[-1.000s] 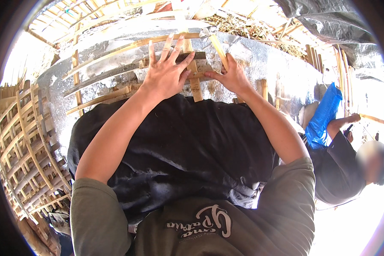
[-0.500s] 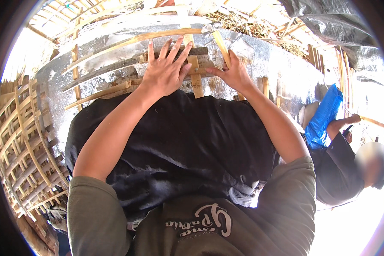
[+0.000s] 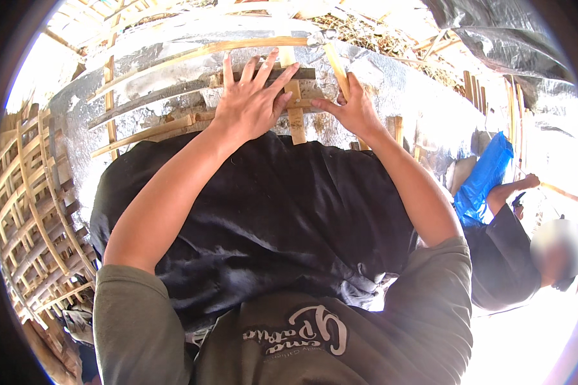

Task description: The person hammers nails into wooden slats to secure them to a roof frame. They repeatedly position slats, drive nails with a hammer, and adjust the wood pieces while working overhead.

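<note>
My left hand (image 3: 249,106) lies with its fingers spread over bamboo slats (image 3: 173,96) that run side to side in front of me. Its thumb is beside an upright flat slat (image 3: 296,125) that crosses them. My right hand (image 3: 354,110) is closed round the wooden handle of a hammer (image 3: 336,67), whose greyish head points away from me. The right thumb stretches left to a thin crosspiece (image 3: 305,102) at the crossing. Whether a nail is there is too small to tell. Black cloth (image 3: 282,205) covers my lap, just below the slats.
A woven bamboo lattice (image 3: 29,212) stands at the left. Silvery sheeting (image 3: 424,96) lies beneath and behind the slats, with dry plant scraps (image 3: 382,42) beyond. At the right, another person in dark clothes (image 3: 501,256) sits by a blue plastic bag (image 3: 485,176).
The view has shifted slightly. My left index finger and thumb have moved a little right, closer over the crossing slat. My right hand keeps its hold on the hammer.
</note>
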`<state>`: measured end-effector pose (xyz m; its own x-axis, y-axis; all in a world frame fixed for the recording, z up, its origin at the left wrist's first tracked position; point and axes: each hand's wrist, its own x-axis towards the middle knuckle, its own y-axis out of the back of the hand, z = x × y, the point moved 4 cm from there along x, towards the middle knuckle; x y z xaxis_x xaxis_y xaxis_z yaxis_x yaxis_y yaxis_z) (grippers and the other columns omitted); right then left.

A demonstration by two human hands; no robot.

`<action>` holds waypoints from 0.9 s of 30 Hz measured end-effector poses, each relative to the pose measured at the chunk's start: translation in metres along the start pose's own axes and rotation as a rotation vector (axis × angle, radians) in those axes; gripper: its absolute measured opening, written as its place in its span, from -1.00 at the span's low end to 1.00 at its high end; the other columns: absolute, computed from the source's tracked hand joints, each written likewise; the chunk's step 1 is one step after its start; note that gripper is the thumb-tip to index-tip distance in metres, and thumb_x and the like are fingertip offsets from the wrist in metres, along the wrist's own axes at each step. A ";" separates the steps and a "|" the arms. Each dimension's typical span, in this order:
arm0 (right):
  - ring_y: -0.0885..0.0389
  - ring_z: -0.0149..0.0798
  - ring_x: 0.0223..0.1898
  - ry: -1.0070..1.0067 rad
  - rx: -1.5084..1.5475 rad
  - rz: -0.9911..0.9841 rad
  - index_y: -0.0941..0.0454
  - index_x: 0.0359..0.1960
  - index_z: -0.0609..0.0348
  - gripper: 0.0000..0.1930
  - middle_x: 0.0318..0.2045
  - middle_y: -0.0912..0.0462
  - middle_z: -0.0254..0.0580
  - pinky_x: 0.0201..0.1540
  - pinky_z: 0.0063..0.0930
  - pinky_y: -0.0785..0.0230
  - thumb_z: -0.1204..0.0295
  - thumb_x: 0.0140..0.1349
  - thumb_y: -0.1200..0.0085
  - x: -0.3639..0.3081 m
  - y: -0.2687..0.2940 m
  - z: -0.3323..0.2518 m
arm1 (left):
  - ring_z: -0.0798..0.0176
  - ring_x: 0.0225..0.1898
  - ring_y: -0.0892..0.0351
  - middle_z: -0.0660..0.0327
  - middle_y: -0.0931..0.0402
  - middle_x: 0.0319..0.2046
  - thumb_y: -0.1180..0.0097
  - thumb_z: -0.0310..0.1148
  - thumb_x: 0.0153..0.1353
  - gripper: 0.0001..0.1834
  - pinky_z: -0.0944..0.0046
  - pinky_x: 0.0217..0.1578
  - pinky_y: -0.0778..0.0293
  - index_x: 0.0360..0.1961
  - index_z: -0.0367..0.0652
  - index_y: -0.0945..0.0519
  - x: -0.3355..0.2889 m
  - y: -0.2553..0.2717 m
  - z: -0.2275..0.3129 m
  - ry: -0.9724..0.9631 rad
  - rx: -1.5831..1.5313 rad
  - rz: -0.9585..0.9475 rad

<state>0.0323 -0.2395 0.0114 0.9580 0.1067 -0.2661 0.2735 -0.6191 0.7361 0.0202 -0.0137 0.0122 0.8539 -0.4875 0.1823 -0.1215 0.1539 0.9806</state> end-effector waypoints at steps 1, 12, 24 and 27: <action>-0.56 -0.15 -0.11 0.035 -0.017 0.070 -0.18 0.26 0.57 0.12 -0.14 -0.50 0.13 -0.07 -0.28 -0.46 -0.21 0.00 -0.42 0.000 0.000 0.003 | -0.16 0.40 -0.26 0.12 -0.04 0.53 0.24 0.01 0.53 -0.39 -0.55 0.39 0.11 0.56 0.35 -0.05 0.000 0.001 0.001 0.001 0.003 -0.004; -0.61 -0.23 -0.50 0.298 -0.082 -0.013 -0.51 -0.08 0.19 -0.80 -0.53 -0.59 -0.08 -0.36 -0.27 -0.44 0.33 0.53 0.09 -0.044 0.076 -0.019 | -0.10 0.39 -0.28 0.12 -0.09 0.50 0.30 -0.01 0.55 -0.43 -0.55 0.34 -0.04 0.55 0.34 -0.08 -0.002 -0.002 0.002 0.002 0.072 0.031; -0.72 0.08 -0.42 0.325 -0.213 -0.117 -0.44 0.22 0.11 -0.65 -0.49 -0.67 0.06 -0.34 -0.15 -0.49 0.47 0.42 -0.05 -0.076 0.063 -0.042 | -0.06 0.36 -0.33 0.15 -0.14 0.49 0.22 -0.04 0.53 -0.42 -0.52 0.33 -0.03 0.53 0.30 -0.14 -0.003 -0.006 0.001 0.010 0.067 0.061; -0.69 0.10 -0.47 0.410 -0.220 -0.047 -0.47 0.13 0.13 -0.72 -0.52 -0.65 0.04 -0.39 -0.13 -0.47 0.45 0.42 -0.06 -0.076 0.059 -0.041 | -0.07 0.33 -0.36 0.13 -0.16 0.47 0.19 -0.06 0.52 -0.42 -0.52 0.33 -0.03 0.53 0.31 -0.16 -0.003 -0.006 0.001 0.006 0.052 0.091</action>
<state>-0.0207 -0.2520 0.1002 0.8868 0.4573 -0.0669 0.2870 -0.4314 0.8553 0.0177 -0.0145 0.0059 0.8411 -0.4685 0.2703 -0.2246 0.1519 0.9625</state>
